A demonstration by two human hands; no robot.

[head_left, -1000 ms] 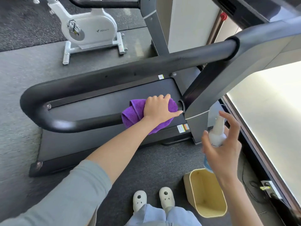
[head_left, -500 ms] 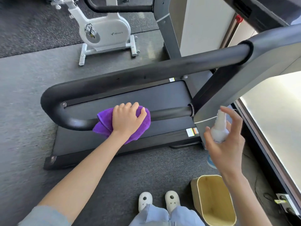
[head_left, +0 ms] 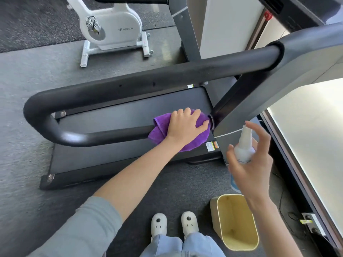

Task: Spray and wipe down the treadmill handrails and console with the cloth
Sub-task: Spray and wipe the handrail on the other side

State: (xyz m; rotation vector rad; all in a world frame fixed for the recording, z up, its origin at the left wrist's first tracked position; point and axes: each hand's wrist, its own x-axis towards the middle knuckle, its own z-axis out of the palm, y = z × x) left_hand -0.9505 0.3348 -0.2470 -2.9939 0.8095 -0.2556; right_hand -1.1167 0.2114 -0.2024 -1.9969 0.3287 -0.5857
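Fuzzy purple cloth (head_left: 185, 138) wrapped on tubular handrail (head_left: 111, 135), left hand (head_left: 187, 125) grip clamping it

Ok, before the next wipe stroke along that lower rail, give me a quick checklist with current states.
1. Purple cloth wrapped on the lower handrail: ok.
2. Left hand gripping the cloth: ok.
3. Cloth at the rail's upright end, bare rail open toward the bend: ok.
4. Spray bottle held in right hand, clear of the rail: ok.
5. Rail wet with spray: cannot tell.
6. Upper handrail and console wiped: cannot tell.
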